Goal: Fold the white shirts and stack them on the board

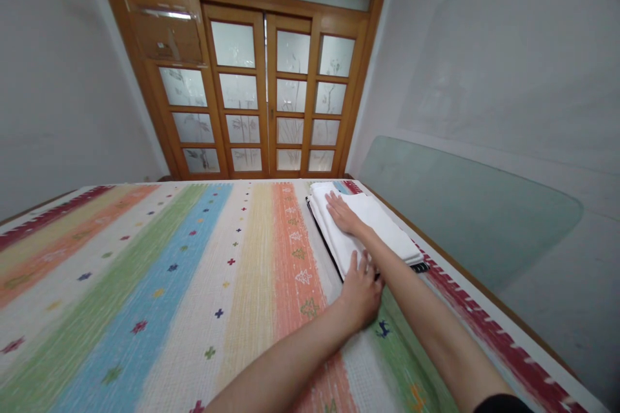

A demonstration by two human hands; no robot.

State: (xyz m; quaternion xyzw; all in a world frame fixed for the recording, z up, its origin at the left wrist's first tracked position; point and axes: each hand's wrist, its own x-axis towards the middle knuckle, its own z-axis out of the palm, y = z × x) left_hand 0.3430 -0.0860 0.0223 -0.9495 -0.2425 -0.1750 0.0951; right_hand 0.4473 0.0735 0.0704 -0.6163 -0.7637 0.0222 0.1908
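A stack of folded white cloth [387, 222] lies on the striped bedspread [247, 239], toward the far right. Dark, partly striped cloth edges [422, 267] show beneath it. My right hand [343, 213] rests palm down on the upper left part of the white cloth, fingers stretched out. At the near edge of the stack is my left hand [361, 292], its fingers spaced apart and slightly bent, the tips on the cloth. Its thumb is hidden, and no grip on the edge can be made out.
Ahead, beyond the bed's far edge, stands a wooden double door [266, 90] with frosted panes. A pale green, rounded panel [469, 206] is along the right wall [508, 64]. Another wall [58, 77] rises at the left.
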